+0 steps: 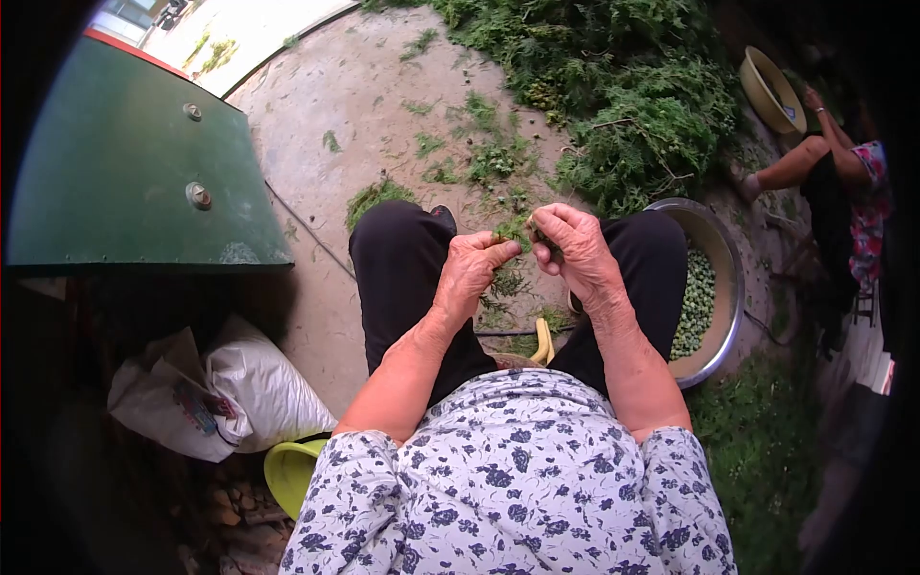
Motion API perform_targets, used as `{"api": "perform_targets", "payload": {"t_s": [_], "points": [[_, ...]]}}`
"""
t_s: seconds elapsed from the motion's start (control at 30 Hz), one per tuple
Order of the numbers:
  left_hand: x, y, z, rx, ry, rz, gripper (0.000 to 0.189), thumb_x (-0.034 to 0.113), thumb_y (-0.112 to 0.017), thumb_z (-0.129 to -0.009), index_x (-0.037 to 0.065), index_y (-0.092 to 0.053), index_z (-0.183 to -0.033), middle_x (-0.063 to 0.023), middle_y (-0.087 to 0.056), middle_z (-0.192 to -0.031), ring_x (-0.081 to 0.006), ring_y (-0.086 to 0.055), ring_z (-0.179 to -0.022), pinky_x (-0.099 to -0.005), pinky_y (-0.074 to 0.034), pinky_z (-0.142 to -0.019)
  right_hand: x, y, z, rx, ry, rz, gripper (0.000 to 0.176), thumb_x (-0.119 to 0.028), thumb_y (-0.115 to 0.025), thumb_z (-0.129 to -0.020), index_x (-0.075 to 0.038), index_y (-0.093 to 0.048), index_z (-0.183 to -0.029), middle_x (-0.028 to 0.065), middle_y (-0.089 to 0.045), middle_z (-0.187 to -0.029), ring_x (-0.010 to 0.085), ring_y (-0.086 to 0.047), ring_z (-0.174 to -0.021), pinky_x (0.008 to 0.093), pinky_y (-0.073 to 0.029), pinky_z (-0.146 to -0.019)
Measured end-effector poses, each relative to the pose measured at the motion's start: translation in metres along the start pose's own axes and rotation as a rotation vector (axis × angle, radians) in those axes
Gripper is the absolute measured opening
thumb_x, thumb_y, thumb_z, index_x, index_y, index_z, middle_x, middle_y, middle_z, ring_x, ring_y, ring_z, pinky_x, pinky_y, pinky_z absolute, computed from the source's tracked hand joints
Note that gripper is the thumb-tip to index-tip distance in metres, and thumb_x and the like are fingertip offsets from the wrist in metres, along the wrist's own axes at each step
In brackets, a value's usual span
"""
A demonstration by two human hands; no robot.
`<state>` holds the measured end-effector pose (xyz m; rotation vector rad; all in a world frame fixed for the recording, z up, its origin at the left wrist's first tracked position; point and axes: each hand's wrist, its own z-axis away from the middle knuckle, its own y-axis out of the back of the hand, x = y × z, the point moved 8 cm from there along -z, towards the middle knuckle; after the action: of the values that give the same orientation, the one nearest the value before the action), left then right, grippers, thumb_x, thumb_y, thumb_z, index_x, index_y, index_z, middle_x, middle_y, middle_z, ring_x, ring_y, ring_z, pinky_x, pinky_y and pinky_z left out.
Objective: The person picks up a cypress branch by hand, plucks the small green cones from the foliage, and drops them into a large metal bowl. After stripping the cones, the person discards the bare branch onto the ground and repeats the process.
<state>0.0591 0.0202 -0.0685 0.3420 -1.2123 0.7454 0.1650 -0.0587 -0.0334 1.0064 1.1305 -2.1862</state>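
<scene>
My left hand (474,271) is closed, thumb against fingers, on a green leafy sprig (508,280) that hangs down between my knees. Close beside it, my right hand (577,247) is pinched at the sprig's upper end, with something small and dark partly hidden under its fingers. I cannot make out what that small piece is. By my right knee stands a wide metal-rimmed basin (730,287), and in it lie many small round green cones or berries (696,305).
A big heap of green branches (632,96) lies ahead on the right, with scraps on the concrete floor (321,182). At left are a green metal box (125,172), a white sack (268,383) and a yellow-green bowl (287,476). Another person (848,187) sits at right near a tan basin (764,91).
</scene>
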Motion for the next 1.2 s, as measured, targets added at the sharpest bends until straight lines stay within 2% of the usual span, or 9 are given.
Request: {"api": "perform_targets", "payload": {"t_s": [0.27,0.6,0.7,0.73,0.8,0.9,1.0,1.07,1.2], "points": [[-0.008,0.016,0.001,0.221,0.239,0.535,0.023,0.027,-0.065,-0.083,0.012,-0.049,-0.077,0.0062,-0.040,-0.064,-0.0049,-0.040,-0.049,-0.0181,-0.032,-0.040,-0.106,0.081,0.065,0.303,0.510,0.054,0.016,-0.002,-0.059,-0.083,0.001,-0.056,-0.099,0.0070,-0.059,-0.088,0.0089,-0.054,-0.065,0.0189,-0.040,-0.049],[-0.001,0.012,-0.003,0.142,0.110,0.482,0.016,0.020,-0.060,-0.086,0.010,-0.053,-0.077,0.0035,-0.053,-0.074,-0.0071,-0.052,-0.060,-0.0230,-0.051,-0.049,-0.055,0.289,0.127,0.918,0.407,0.295,0.017,-0.009,-0.059,-0.084,0.000,-0.060,-0.099,0.0010,-0.057,-0.076,0.0072,-0.053,-0.065,0.0187,-0.040,-0.054],[0.007,0.011,-0.003,0.075,0.049,0.487,0.012,0.016,-0.058,-0.087,0.005,-0.054,-0.084,-0.0005,-0.058,-0.079,-0.0144,-0.063,-0.071,-0.0307,-0.056,-0.062,-0.010,0.344,0.152,1.106,0.171,0.311,0.035,-0.032,-0.064,-0.082,-0.005,-0.060,-0.105,0.0006,-0.060,-0.087,0.0100,-0.055,-0.074,0.0255,-0.041,-0.059],[0.015,0.010,-0.001,0.046,0.010,0.486,0.012,0.015,-0.058,-0.087,0.003,-0.055,-0.087,-0.0020,-0.059,-0.080,-0.0187,-0.065,-0.075,-0.0326,-0.056,-0.064,0.011,0.373,0.148,0.988,0.204,0.178,0.045,-0.038,-0.064,-0.081,-0.006,-0.057,-0.112,0.0054,-0.060,-0.098,0.0149,-0.055,-0.088,0.0315,-0.042,-0.070],[0.033,0.007,0.005,-0.002,-0.073,0.530,0.014,0.014,-0.058,-0.087,0.001,-0.055,-0.091,-0.0027,-0.059,-0.081,-0.0193,-0.065,-0.076,-0.0337,-0.056,-0.065,0.032,0.386,0.170,1.235,0.153,0.182,0.052,-0.038,-0.061,-0.082,-0.008,-0.049,-0.123,0.0113,-0.051,-0.121,0.0226,-0.048,-0.110,0.0476,-0.032,-0.090],[0.070,0.020,0.019,-0.007,-0.198,0.581,0.013,0.013,-0.056,-0.088,0.002,-0.059,-0.093,-0.0060,-0.062,-0.086,-0.0207,-0.065,-0.079,-0.0355,-0.056,-0.068,0.066,0.444,0.165,1.078,0.231,0.094,0.042,-0.027,-0.056,-0.086,-0.009,-0.049,-0.123,0.0105,-0.049,-0.125,0.0246,-0.050,-0.109,0.0476,-0.031,-0.092],[0.119,0.057,0.037,0.053,-0.378,0.626,0.012,0.013,-0.056,-0.088,0.004,-0.061,-0.094,-0.0122,-0.065,-0.089,-0.0242,-0.065,-0.078,-0.0363,-0.054,-0.067,0.080,0.448,0.164,1.238,-0.025,0.165,0.036,-0.014,-0.049,-0.087,-0.007,-0.049,-0.123,0.0103,-0.052,-0.121,0.0238,-0.054,-0.103,0.0419,-0.036,-0.090],[0.132,0.104,0.043,0.238,-0.443,0.658,0.016,0.017,-0.058,-0.087,0.002,-0.063,-0.092,-0.0095,-0.066,-0.084,-0.0215,-0.064,-0.069,-0.0321,-0.053,-0.063,0.080,0.421,0.165,1.219,-0.021,0.172,0.035,-0.005,-0.044,-0.088,-0.006,-0.050,-0.122,0.0093,-0.057,-0.110,0.0196,-0.058,-0.093,0.0313,-0.042,-0.082],[0.103,0.200,0.045,0.582,-0.404,0.525,0.016,0.020,-0.057,-0.088,0.005,-0.058,-0.092,-0.0106,-0.065,-0.088,-0.0231,-0.064,-0.075,-0.0362,-0.051,-0.070,0.062,0.394,0.157,1.153,0.083,0.183,0.034,-0.005,-0.045,-0.088,-0.005,-0.050,-0.121,0.0089,-0.059,-0.105,0.0180,-0.059,-0.090,0.0288,-0.043,-0.079]]}}
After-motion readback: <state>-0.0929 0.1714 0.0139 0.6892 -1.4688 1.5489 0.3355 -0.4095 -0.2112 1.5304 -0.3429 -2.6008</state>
